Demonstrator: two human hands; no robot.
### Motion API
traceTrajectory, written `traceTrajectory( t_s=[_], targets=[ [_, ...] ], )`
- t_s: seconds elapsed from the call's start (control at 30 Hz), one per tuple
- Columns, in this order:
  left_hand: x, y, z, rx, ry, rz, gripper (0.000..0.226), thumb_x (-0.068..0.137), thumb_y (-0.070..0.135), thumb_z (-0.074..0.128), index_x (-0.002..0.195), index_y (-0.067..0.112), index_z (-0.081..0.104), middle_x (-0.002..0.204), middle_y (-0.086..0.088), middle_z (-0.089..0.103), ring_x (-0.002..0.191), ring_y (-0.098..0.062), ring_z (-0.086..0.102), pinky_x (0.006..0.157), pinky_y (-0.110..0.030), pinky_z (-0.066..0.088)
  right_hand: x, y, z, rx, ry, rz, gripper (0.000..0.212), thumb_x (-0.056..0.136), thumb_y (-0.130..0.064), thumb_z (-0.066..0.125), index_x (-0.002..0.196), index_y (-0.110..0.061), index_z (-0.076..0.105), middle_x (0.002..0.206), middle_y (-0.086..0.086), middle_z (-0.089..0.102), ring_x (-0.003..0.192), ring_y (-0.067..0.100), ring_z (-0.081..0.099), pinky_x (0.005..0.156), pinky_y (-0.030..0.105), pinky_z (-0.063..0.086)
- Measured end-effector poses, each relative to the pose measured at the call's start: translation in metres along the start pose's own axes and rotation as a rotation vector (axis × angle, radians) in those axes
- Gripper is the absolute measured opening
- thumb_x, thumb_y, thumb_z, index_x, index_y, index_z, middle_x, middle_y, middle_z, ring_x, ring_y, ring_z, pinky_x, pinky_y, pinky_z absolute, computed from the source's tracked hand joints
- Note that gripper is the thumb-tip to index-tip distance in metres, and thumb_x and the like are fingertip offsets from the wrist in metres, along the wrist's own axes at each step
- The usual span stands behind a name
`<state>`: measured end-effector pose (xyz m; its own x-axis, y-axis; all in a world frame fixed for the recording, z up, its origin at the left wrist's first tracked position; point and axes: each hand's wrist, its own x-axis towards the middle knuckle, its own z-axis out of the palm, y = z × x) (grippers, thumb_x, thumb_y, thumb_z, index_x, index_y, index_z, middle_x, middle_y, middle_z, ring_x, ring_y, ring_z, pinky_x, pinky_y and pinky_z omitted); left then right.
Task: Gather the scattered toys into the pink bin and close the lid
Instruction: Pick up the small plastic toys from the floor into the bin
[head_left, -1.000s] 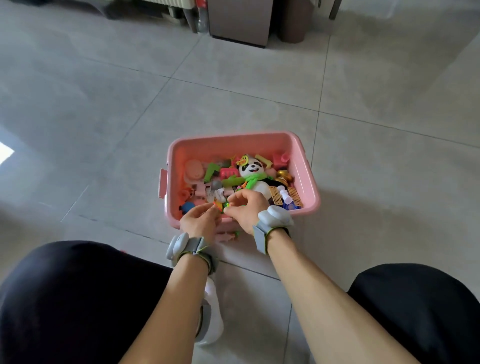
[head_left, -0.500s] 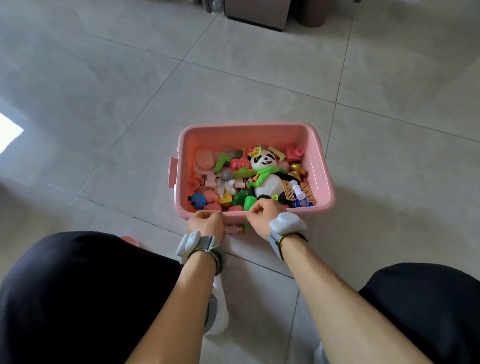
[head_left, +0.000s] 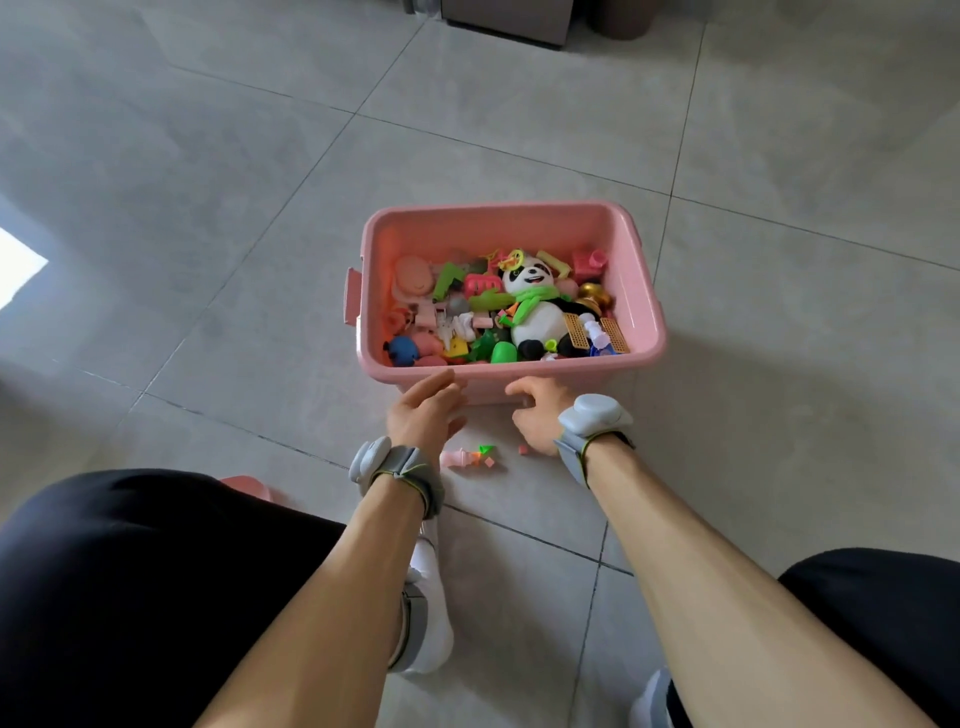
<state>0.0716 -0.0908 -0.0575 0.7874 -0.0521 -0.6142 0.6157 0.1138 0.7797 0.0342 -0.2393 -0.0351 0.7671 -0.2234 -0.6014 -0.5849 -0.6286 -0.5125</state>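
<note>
A home, by the grey tiled floor and pink bin full of children's toys.

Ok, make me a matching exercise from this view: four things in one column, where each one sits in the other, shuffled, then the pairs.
Things
1. panda
2. blue ball
3. gold ball
4. small pink toy

Places
A. on the floor tile, outside the bin, between the two hands
B. near left corner of the bin
C. middle of the bin, wearing a green scarf
D. against the right wall of the bin

Pairs: 1-C, 2-B, 3-D, 4-A
</note>
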Motion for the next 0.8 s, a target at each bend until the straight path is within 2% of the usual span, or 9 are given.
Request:
traceTrajectory(
  t_s=[0.1, 0.17, 0.3, 0.43, 0.53, 0.67, 0.77, 0.8],
  targets=[
    [-0.004, -0.006, -0.005, 0.095, -0.016, 0.001, 0.020, 0.091, 0.007, 0.063, 0.108, 0.014, 0.071, 0.106, -0.010, 0.072, 0.097, -0.022, 0.069, 0.081, -0.033, 0.057, -0.009, 0.004, 0.006, 0.020, -0.019, -0.004, 0.036, 0.088, -0.016, 0.055, 0.122, -0.022, 0.060, 0.112, 0.001, 0.065, 0.097, 0.023, 0.065, 0.089, 0.032, 0.052],
    [-0.006, -0.009, -0.008, 0.145, -0.010, -0.018, 0.019, 0.090, 0.008, 0.063, 0.106, 0.014, 0.071, 0.103, -0.009, 0.072, 0.093, -0.021, 0.069, 0.079, -0.033, 0.057, -0.016, 0.005, 0.010, 0.038, -0.007, -0.006, 0.028, 0.088, -0.017, 0.059, 0.115, -0.020, 0.065, 0.098, 0.000, 0.066, 0.092, 0.020, 0.063, 0.082, 0.025, 0.049],
    [-0.013, -0.014, -0.004, 0.229, -0.027, -0.027, 0.015, 0.087, 0.009, 0.065, 0.096, 0.019, 0.071, 0.096, -0.007, 0.071, 0.085, -0.019, 0.068, 0.079, -0.034, 0.058, -0.025, 0.012, 0.018, 0.046, 0.048, -0.013, 0.024, 0.085, -0.017, 0.061, 0.107, -0.021, 0.067, 0.097, -0.002, 0.065, 0.089, 0.017, 0.061, 0.077, 0.023, 0.047],
    [-0.020, -0.027, 0.001, 0.328, -0.039, -0.027, 0.013, 0.085, 0.007, 0.065, 0.091, 0.017, 0.071, 0.085, -0.009, 0.069, 0.074, -0.020, 0.064, 0.064, -0.029, 0.053, -0.038, 0.037, 0.019, 0.018, 0.117, 0.028, 0.010, 0.083, -0.023, 0.061, 0.089, -0.031, 0.063, 0.088, -0.006, 0.066, 0.084, 0.020, 0.064, 0.073, 0.025, 0.050],
    [-0.026, -0.041, -0.003, 0.459, -0.040, -0.061, 0.018, 0.084, 0.008, 0.067, 0.101, 0.013, 0.071, 0.077, -0.008, 0.065, 0.070, -0.021, 0.059, 0.060, -0.027, 0.049, -0.050, 0.053, 0.020, 0.039, 0.104, 0.074, 0.011, 0.086, -0.021, 0.057, 0.092, -0.025, 0.065, 0.092, 0.000, 0.069, 0.082, 0.022, 0.063, 0.074, 0.026, 0.050],
    [-0.020, -0.057, -0.022, 0.683, -0.040, -0.044, 0.023, 0.076, 0.017, 0.071, 0.099, 0.013, 0.071, 0.073, -0.005, 0.067, 0.065, -0.020, 0.061, 0.062, -0.027, 0.049, -0.040, 0.062, 0.027, 0.041, 0.066, 0.089, 0.020, 0.083, -0.015, 0.054, 0.096, -0.026, 0.063, 0.098, 0.002, 0.072, 0.084, 0.022, 0.065, 0.075, 0.027, 0.053],
    [-0.003, -0.068, -0.037, 0.928, -0.103, -0.085, 0.015, 0.080, 0.019, 0.066, 0.092, 0.029, 0.065, 0.073, 0.003, 0.066, 0.061, -0.014, 0.060, 0.057, -0.017, 0.049, -0.025, 0.071, 0.033, 0.035, 0.028, 0.104, 0.029, 0.083, -0.010, 0.051, 0.107, -0.020, 0.065, 0.111, -0.002, 0.069, 0.084, 0.020, 0.059, 0.060, 0.019, 0.044],
    [0.005, -0.072, -0.041, 1.009, -0.116, -0.101, 0.016, 0.080, 0.024, 0.065, 0.089, 0.037, 0.061, 0.077, 0.007, 0.068, 0.066, -0.014, 0.062, 0.062, -0.020, 0.053, -0.020, 0.073, 0.037, 0.026, 0.004, 0.111, 0.030, 0.084, -0.009, 0.051, 0.109, -0.018, 0.065, 0.116, -0.004, 0.066, 0.085, 0.019, 0.055, 0.055, 0.016, 0.038]
  ],
)
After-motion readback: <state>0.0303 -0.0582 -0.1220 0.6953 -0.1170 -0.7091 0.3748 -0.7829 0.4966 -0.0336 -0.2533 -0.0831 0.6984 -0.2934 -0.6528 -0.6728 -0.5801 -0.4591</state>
